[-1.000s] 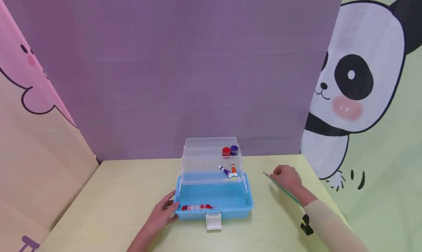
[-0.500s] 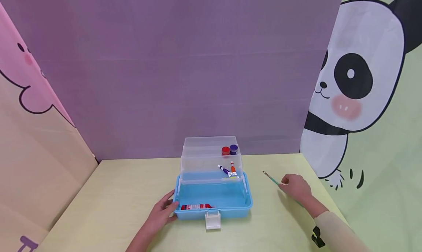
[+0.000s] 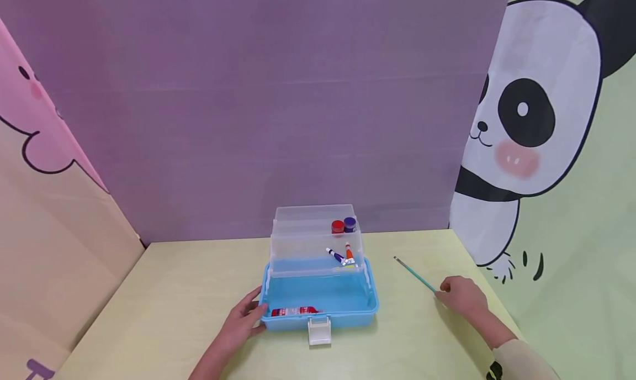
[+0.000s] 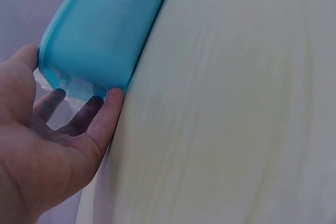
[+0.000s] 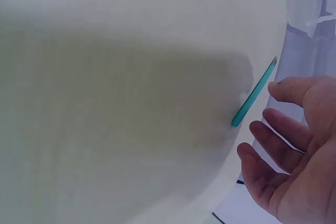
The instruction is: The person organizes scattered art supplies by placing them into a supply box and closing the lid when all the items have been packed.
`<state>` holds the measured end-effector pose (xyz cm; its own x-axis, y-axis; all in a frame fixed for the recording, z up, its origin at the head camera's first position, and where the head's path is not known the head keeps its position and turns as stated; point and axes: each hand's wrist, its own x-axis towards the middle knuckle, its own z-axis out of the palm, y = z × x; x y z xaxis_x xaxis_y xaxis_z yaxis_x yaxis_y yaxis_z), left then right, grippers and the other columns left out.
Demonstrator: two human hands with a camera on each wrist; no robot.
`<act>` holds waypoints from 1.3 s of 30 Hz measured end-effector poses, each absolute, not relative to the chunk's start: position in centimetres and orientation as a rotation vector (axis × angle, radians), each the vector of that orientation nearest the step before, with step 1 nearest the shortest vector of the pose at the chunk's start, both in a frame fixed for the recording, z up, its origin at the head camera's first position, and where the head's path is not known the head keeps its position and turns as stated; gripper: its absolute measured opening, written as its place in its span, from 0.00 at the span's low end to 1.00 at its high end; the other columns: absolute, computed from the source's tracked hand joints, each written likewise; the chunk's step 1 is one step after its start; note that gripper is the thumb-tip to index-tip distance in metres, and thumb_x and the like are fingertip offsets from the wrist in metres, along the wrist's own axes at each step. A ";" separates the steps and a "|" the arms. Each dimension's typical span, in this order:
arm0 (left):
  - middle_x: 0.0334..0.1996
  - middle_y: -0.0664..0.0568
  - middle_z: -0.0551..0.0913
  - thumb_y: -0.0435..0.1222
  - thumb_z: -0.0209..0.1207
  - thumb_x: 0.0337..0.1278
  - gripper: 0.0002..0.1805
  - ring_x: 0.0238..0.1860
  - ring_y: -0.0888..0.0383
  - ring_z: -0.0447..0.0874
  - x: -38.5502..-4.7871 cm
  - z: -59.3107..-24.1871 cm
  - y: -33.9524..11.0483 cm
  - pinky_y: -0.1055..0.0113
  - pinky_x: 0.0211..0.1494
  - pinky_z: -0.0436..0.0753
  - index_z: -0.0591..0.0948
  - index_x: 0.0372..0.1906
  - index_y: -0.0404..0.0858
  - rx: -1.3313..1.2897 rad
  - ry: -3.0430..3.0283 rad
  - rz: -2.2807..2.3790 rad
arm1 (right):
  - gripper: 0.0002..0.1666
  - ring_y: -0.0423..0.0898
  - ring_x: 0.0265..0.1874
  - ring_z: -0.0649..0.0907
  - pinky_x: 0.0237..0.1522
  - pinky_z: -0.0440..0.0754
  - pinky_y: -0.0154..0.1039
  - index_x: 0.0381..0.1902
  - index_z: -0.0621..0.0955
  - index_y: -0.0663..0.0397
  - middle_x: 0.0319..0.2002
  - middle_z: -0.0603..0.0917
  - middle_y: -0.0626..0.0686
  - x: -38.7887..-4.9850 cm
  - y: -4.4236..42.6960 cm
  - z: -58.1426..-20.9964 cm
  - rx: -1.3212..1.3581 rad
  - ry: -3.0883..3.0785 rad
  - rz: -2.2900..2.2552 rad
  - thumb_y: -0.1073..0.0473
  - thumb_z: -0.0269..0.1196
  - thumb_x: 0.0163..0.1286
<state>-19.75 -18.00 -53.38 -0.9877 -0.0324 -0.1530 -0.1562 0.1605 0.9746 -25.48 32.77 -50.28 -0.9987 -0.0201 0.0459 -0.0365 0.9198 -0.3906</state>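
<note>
A light blue plastic box [image 3: 343,320] with a clear tiered tray [image 3: 298,253] raised behind it stands on the table. My left hand [image 3: 240,322] holds the box's left end. In the left wrist view, the thumb meets the rim while fingertips touch the end wall low down. A thin green paintbrush [image 3: 414,274] lies on the table right of the box. My right hand [image 3: 462,296] is just beyond its near end. In the right wrist view, loosely bent fingers hover beside the brush [image 5: 254,93], apparently apart from it.
Inside the box, a red-and-white bottle [image 3: 293,311] lies along the front wall. The tiers carry a purple paint tube [image 3: 337,257], an orange paint tube [image 3: 349,253], a red-lidded jar [image 3: 338,226] and a purple-lidded jar [image 3: 350,224]. A purple backdrop [image 3: 248,120] hangs behind the table.
My right hand has moved right and nearer to me, off the paintbrush, leaving more of it visible. The paintbrush stays in place. My left hand keeps its place on the box.
</note>
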 end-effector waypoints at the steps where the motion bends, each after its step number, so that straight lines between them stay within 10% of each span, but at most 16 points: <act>1: 0.58 0.34 0.71 0.44 0.56 0.69 0.33 0.54 0.42 0.77 -19.7 -53.4 -18.0 0.50 0.46 0.84 0.61 0.74 0.40 -0.199 2.321 1.961 | 0.11 0.43 0.22 0.76 0.21 0.74 0.40 0.34 0.84 0.57 0.31 0.84 0.51 -25.4 32.9 -50.3 0.046 -3.042 0.614 0.55 0.67 0.59; 39: 0.58 0.35 0.71 0.44 0.56 0.69 0.34 0.53 0.43 0.77 -19.9 -53.5 -17.9 0.51 0.47 0.84 0.60 0.74 0.41 -0.204 2.311 1.964 | 0.06 0.45 0.20 0.76 0.18 0.74 0.41 0.23 0.84 0.54 0.22 0.80 0.48 -23.2 33.3 -50.1 -0.031 -3.108 0.513 0.61 0.63 0.57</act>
<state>-19.89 -17.91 -53.50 -0.9859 -0.0359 -0.1635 -0.1672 0.1585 0.9731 -23.18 33.31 -50.09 -0.9998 0.0183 -0.0117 0.0211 0.9468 -0.3211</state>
